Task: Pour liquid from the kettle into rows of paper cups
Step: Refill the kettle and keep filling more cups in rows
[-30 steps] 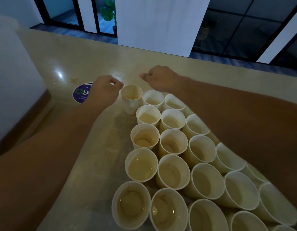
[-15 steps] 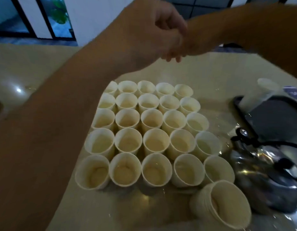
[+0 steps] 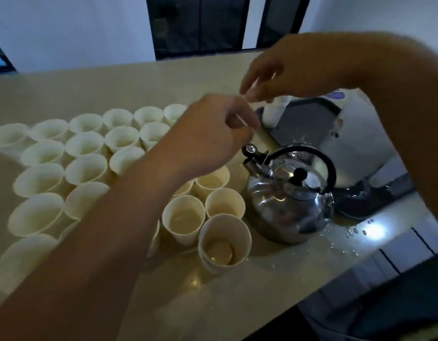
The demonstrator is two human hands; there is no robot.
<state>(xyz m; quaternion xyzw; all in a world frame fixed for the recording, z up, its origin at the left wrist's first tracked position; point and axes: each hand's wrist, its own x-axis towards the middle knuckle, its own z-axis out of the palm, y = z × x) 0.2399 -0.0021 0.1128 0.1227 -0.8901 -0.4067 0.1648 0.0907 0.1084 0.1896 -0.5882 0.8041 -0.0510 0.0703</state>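
Rows of white paper cups (image 3: 85,143) stand packed together on the beige counter (image 3: 237,303), several with pale liquid in them. A shiny steel kettle (image 3: 291,195) with a black handle and lid knob sits upright to their right, spout toward the cups. Nearest me stands a short stack of cups (image 3: 224,242). My left hand (image 3: 213,134) hovers above the cups just left of the kettle's spout, fingers curled, holding nothing. My right hand (image 3: 279,70) is higher and farther back, fingers hanging loosely, holding nothing. Neither hand touches the kettle. My left forearm hides some cups.
A black tray (image 3: 309,119) lies behind the kettle with a pale stack of cups (image 3: 274,112) at its corner. Water drops (image 3: 350,232) wet the counter right of the kettle. The counter's front edge runs diagonally at lower right.
My view has swung right, bringing the kettle toward the centre. Both hands lifted off the far cups and came over toward the kettle; the right hand's fingers have loosened.
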